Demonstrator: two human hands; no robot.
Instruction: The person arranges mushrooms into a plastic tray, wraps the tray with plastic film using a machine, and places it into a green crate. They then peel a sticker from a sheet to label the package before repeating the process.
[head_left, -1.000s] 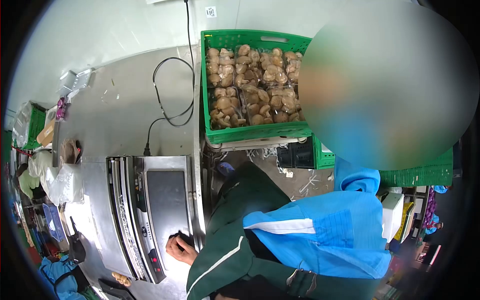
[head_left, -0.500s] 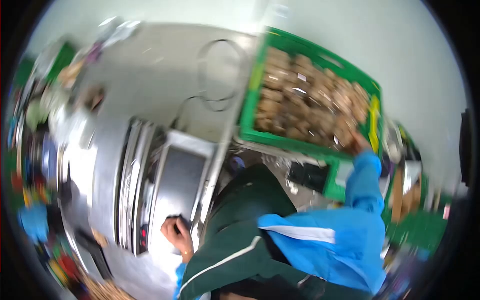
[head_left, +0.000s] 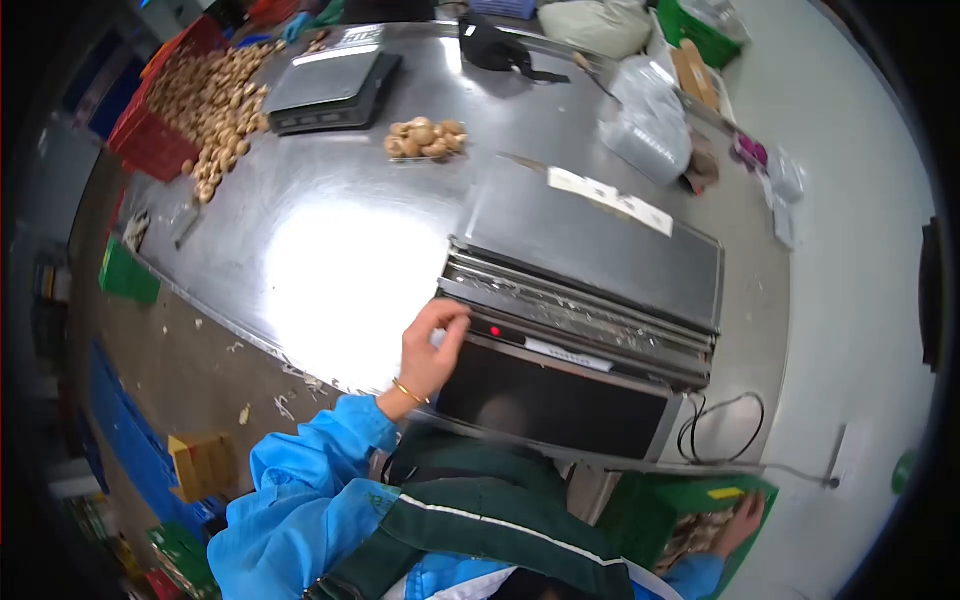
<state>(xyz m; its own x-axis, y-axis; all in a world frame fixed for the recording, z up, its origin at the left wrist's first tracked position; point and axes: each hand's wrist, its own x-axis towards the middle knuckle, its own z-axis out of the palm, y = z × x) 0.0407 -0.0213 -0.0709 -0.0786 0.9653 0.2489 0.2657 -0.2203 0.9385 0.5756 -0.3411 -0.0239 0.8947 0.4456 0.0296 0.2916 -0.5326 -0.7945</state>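
In the head view, your left hand (head_left: 428, 350) hangs over the near left corner of the wrapping machine (head_left: 590, 285), just beside its red light (head_left: 495, 330). Its fingers are curled in, thumb near the forefinger; you cannot tell from here whether they pinch anything or touch the metal. A gold bracelet (head_left: 409, 392) sits on that wrist, below it a blue sleeve (head_left: 345, 430). Your right hand (head_left: 738, 527) is at the lower right, inside the far end of the green crate (head_left: 630, 510), close to its wall. Its fingertips are too unclear to tell whether they grip, spread or press together. The brown mushrooms (head_left: 690, 540) lie in that crate, just beside the right hand and partly hidden by the crate's side

The machine rests on the metal table (head_left: 350, 195), its black plate (head_left: 555, 400) nearest your body, a white strip (head_left: 610, 200) along its far part. A black cable (head_left: 740, 398) loops beside its right end. Beyond its left end sits a heap of mushrooms (head_left: 425, 140), with a scale (head_left: 325, 90) farther left. At the far left, a red basket (head_left: 140, 145) lies tilted, loose mushrooms (head_left: 220, 110) spread from it onto the table
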